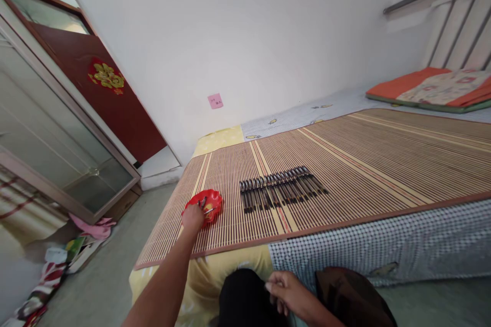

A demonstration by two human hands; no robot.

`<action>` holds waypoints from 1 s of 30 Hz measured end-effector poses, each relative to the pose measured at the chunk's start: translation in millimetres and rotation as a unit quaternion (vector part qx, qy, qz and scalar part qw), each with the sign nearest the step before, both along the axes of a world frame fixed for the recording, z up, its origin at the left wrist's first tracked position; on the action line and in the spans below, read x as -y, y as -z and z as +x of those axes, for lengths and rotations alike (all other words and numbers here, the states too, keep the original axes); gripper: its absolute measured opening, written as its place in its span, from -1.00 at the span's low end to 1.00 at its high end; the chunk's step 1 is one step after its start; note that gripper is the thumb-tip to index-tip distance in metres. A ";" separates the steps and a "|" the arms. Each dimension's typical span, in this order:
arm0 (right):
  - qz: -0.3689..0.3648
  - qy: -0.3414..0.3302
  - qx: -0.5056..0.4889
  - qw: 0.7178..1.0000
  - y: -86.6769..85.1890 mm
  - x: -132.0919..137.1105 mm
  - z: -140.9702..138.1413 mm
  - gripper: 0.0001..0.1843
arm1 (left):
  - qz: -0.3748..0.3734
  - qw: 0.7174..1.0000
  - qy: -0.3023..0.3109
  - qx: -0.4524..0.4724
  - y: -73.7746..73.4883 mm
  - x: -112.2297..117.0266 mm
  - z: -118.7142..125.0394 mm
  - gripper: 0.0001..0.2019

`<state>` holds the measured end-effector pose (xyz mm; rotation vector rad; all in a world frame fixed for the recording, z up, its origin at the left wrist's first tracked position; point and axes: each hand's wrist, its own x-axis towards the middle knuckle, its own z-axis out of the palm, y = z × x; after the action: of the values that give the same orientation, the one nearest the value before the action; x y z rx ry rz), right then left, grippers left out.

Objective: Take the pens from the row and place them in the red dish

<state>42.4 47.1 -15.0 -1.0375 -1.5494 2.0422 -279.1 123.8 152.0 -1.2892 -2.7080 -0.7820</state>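
My left hand [193, 216] reaches into a red scalloped plate [216, 198] on the left of the mat. Its fingers are bent together over the plate, and what they hold is hidden. Close to the fingertips lie a short dark pen part [203, 202] and a thin whitish piece [210, 210]. To the right of the plate, several black pens [282, 187] lie side by side in a long row, slightly fanned. My right hand [286, 290] hangs by my knee in front of the bed, fingers loosely curled and apart, with nothing seen in it.
A striped bamboo mat [368, 163] covers the bed, over a checked and yellow sheet [360, 245]. Folded orange bedding [425, 84] lies at the far right. A pink note [215, 101] is on the wall. Clothes [49, 278] lie on the floor at left.
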 end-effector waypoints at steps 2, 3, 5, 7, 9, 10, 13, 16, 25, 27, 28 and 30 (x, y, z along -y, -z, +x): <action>-0.002 0.001 0.002 1.000 -0.7 0.1 -0.4 -0.63 | 0.010 1.000 -0.002 0.012 -7.7 3.0 4.0 -0.95; -0.002 0.002 0.002 1.000 -1.3 0.0 -0.4 -0.62 | 0.017 1.000 -0.001 0.017 -12.4 5.0 6.9 -0.95; 0.002 0.004 -0.002 1.000 -3.6 -0.7 0.4 -0.61 | 0.044 0.998 0.011 0.035 -21.5 11.2 16.5 -0.93; 0.007 0.006 -0.013 1.000 -7.5 -2.5 2.7 -0.56 | 0.071 0.994 0.034 0.069 -25.6 22.4 34.1 -0.89; 0.010 0.000 -0.035 0.999 -13.9 -5.5 6.4 -0.50 | 0.094 0.985 0.068 0.126 -21.2 39.9 62.3 -0.83; 0.010 -0.004 -0.051 0.999 -18.1 -7.1 8.8 -0.46 | 0.101 0.978 0.087 0.159 -15.7 50.9 80.2 -0.79; 0.001 0.006 -0.115 0.993 -34.3 -11.3 17.6 -0.38 | 0.180 0.853 0.156 0.464 8.3 88.0 141.5 -0.68; -0.014 0.068 -0.173 0.982 -52.3 -13.8 27.0 -0.39 | 0.202 0.760 0.151 0.599 31.3 120.7 195.2 -0.62; 0.042 0.158 -0.166 0.972 -61.4 -22.3 39.2 -0.41 | 0.072 0.791 0.189 0.577 67.5 149.8 247.2 -0.60; 0.056 0.154 -0.152 0.975 -62.0 -21.7 40.2 -0.42 | 0.064 0.801 0.201 0.560 70.2 148.0 251.1 -0.57; 0.061 0.148 -0.148 0.976 -63.3 -21.1 41.0 -0.43 | 0.069 0.804 0.204 0.554 70.7 146.9 253.0 -0.56; 0.071 0.138 -0.144 0.977 -66.6 -20.1 43.1 -0.45 | 0.086 0.803 0.211 0.550 70.3 144.8 256.1 -0.55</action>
<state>85.4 67.1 51.6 -0.8104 -1.3017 1.7740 -22.9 -21.1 81.7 -1.7871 -2.8562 -2.4159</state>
